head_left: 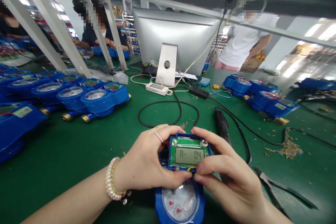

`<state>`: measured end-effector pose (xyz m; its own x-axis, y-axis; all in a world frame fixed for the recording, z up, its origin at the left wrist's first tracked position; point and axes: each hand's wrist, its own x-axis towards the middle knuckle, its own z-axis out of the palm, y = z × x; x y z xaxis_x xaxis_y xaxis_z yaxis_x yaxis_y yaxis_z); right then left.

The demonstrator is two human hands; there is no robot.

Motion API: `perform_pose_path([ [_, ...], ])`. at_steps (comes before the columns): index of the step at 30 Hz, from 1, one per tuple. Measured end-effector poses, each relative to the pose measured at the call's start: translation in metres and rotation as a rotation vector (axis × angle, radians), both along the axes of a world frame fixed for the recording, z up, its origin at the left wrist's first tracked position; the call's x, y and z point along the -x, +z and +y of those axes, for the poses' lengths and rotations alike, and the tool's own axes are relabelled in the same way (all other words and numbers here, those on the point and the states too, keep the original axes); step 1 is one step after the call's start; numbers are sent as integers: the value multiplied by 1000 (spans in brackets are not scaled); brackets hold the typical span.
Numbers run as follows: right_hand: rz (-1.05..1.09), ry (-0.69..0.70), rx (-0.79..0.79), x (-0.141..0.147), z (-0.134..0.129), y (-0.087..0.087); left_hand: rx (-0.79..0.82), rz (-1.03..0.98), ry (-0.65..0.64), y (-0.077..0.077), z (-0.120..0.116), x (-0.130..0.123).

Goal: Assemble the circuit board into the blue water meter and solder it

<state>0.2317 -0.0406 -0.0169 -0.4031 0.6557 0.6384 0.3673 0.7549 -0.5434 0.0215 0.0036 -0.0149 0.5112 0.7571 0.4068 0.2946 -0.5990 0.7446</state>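
Left hand: my left hand point(147, 162) grips the left side of the meter point(181, 196), thumb laid along the lower edge of the board point(189, 153), fingers curled over its top left corner.
Right hand: my right hand point(228, 176) takes the right side, thumb and forefinger pinching the board's lower right edge, other fingers spread down past it.
Meter: blue, flat on the green mat point(65, 154) just in front of me, dial toward me, electronics end away.
Board: sits in the blue housing, screen lit and reading "A- 04" (so it has power).
Done: I judge the board is wired and seated, or nearly; coloured wires show at its lower edge.
Left: no cover over the board yet, and I can't tell whether its two top screws are tight.
Tools: black-handled tool point(222, 124) just beyond my right fingers, pliers point(273, 185) to the right, both within reach.
Edges: a black cable point(168, 112) loops just past the meter; wire clippings point(288, 147) lie off right.
Room: bare mat to my left up to the row of meters point(78, 96); the monitor point(175, 40) stands well back.
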Motion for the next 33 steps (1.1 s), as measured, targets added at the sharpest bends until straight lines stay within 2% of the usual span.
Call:
perform_pose_path([
  [16,29,-76,-1,-1,-2,-1,39,-56,-12,1,-1,0],
  [23,-40,-55,-82,-1,1,4,167,-73,-48,5,1,1],
  [28,-93,-27,-98,-4,1,2,242,-124,-78,6,0,-1],
  [33,-78,-3,-95,-3,1,-2,106,-31,-3,1,0,-2],
])
